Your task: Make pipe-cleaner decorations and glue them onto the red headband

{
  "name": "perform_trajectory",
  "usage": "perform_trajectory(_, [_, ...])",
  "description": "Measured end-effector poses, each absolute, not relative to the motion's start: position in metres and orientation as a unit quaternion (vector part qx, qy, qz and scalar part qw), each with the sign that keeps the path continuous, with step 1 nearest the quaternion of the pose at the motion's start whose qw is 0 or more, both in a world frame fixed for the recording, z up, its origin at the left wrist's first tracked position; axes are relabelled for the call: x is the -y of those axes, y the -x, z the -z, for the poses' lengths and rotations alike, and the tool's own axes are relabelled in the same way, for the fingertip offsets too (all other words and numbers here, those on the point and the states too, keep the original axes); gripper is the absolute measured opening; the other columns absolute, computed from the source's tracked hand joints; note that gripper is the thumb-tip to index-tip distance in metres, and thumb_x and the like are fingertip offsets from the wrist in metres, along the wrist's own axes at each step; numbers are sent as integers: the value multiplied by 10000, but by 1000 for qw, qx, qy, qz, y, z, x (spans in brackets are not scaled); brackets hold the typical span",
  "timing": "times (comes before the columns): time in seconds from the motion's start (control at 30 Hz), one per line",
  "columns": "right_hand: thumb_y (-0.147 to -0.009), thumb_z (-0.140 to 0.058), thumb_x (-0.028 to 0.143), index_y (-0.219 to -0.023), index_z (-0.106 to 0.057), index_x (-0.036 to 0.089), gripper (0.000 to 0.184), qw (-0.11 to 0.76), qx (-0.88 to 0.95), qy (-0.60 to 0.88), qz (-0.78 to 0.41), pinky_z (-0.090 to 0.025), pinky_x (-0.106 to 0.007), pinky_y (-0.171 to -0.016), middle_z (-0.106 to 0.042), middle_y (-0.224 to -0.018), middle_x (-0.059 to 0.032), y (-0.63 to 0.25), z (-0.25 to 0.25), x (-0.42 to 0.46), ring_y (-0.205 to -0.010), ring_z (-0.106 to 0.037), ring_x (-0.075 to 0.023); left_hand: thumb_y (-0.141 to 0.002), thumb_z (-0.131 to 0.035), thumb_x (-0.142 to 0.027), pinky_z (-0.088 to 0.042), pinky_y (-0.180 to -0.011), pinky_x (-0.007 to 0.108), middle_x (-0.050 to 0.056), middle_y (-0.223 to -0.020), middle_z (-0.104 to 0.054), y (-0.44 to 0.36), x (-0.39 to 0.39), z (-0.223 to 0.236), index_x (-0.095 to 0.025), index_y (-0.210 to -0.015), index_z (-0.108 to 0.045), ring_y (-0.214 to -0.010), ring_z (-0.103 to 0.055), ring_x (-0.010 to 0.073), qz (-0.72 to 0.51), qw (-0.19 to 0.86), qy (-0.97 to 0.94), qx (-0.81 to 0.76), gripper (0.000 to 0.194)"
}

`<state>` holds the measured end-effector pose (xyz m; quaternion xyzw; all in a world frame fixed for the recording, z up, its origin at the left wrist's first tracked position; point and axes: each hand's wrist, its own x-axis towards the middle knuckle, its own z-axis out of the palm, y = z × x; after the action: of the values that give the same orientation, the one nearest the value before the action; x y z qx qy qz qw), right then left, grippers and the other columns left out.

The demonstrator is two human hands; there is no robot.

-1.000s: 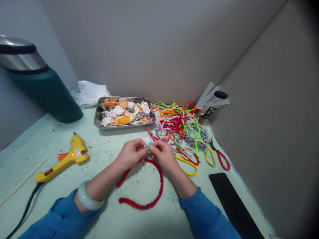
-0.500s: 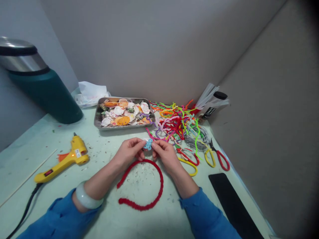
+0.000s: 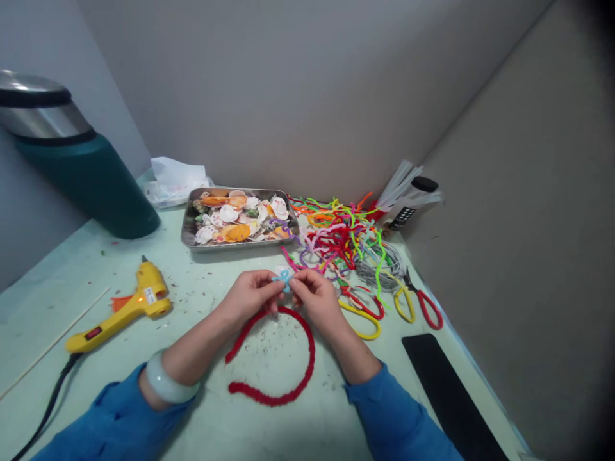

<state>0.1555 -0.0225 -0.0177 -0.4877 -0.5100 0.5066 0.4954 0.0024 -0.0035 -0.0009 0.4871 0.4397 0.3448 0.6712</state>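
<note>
Pinched between both hands is a small light-blue piece shaped from pipe cleaner (image 3: 284,278), with loops like a little flower. My left hand (image 3: 253,295) grips its left side between thumb and fingers. On its right side my right hand (image 3: 314,296) is closed in a similar pinch. Some of the piece is hidden behind the fingertips, and something whitish shows just behind it. Right below the hands a fuzzy red headband (image 3: 312,355) lies on the table, its gap toward the left.
A yellow glue gun (image 3: 139,304) lies left, near a thin stick and a green bottle (image 3: 81,173). Behind the hands are a metal tray (image 3: 230,248) of shells and tangled pipe cleaners (image 3: 336,237). Scissors (image 3: 425,301) and a black strip (image 3: 446,390) lie right.
The light-blue piece has been turned and shifted slightly between my fingertips, so its loops face differently. Both hands have moved only a little; everything else stays put.
</note>
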Motion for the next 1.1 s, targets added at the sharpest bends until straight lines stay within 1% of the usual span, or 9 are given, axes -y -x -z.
perform_trajectory(0.13, [-808,-566,283,-737,-577,178,128,498,557,503,-434,-375,-206,-511,-526,-623,33,-155,17,24,-541,-466,-92,-694,-682,-376,-406,-429,197,-1,-549,-610,-2,3,2,-128,-648,-564,-400,-533,84,-335,664,-509,-433,278])
perform_trajectory(0.27, [-810,-562,277,-742,-575,179,120,491,570,510,-418,-380,-204,-518,-535,-643,29,-156,16,24,-556,-473,-94,-695,-688,-378,-413,-420,191,-18,-513,-600,-3,4,2,-131,-786,-589,-410,-549,97,-339,668,-495,-440,281])
perform_trajectory(0.33, [-826,-546,298,-750,-569,181,142,488,564,506,-434,-385,-206,-510,-535,-636,29,-157,16,23,-542,-478,-95,-677,-705,-374,-442,-428,206,-13,-563,-623,-4,3,0,-130,-826,-589,-407,-549,96,-352,679,-477,-434,308])
perform_trajectory(0.43, [-859,-509,316,-843,-580,190,145,493,571,502,-424,-410,-218,-519,-558,-681,19,-160,15,23,-552,-502,-104,-662,-721,-357,-467,-436,225,17,-646,-654,-3,3,-1,-118,-774,-587,-396,-541,87,-361,696,-449,-430,296])
perform_trajectory(0.57, [-853,-530,231,-953,-606,210,127,492,667,479,-290,-463,-267,-686,-609,-898,-36,-165,11,23,-787,-573,-154,-675,-719,-322,-465,-418,219,24,-649,-651,1,3,0,-111,-754,-596,-388,-536,84,-354,724,-417,-419,257])
perform_trajectory(0.67, [-860,-514,188,-968,-620,216,154,466,737,444,-204,-464,-302,-792,-606,-953,-59,-169,9,23,-914,-569,-180,-684,-717,-310,-458,-408,206,26,-639,-652,2,3,2,-112,-746,-601,-384,-540,82,-344,740,-403,-415,238])
perform_trajectory(0.77, [-871,-500,186,-974,-622,218,163,444,768,434,-159,-473,-306,-784,-607,-947,-68,-171,11,22,-897,-577,-181,-690,-715,-306,-448,-403,194,25,-621,-651,3,2,3,-117,-735,-598,-376,-537,79,-334,749,-395,-415,228])
perform_trajectory(0.93, [-890,-469,188,-932,-616,211,155,418,785,438,-133,-469,-295,-749,-611,-914,-67,-172,12,23,-863,-578,-178,-673,-730,-297,-432,-401,186,16,-597,-640,1,1,4,-123,-700,-578,-369,-525,71,-337,750,-397,-407,233])
perform_trajectory(1.1, [-879,-483,188,-887,-604,202,122,447,757,446,-168,-455,-289,-741,-607,-864,-51,-168,7,25,-826,-570,-168,-676,-725,-302,-431,-429,187,-2,-612,-633,0,3,0,-129,-764,-585,-395,-523,65,-362,729,-425,-395,239])
